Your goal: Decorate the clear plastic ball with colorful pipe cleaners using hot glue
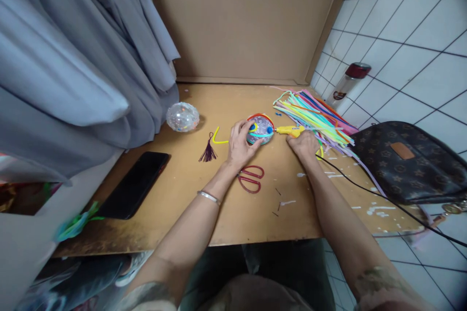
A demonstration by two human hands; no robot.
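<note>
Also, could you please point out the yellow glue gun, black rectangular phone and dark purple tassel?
Yellow glue gun (289, 130), head view: body.
Black rectangular phone (134, 185), head view: flat face.
Dark purple tassel (208, 153), head view: strands.

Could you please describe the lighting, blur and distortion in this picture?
Head view: soft light, a shadow right of the clear, rounded, speckled ball; head view: the white, rectangular wall tiles stretch toward the edge; head view: the green-blue, stringy bundle is blurred, the yellow plastic glue gun clearer.
</note>
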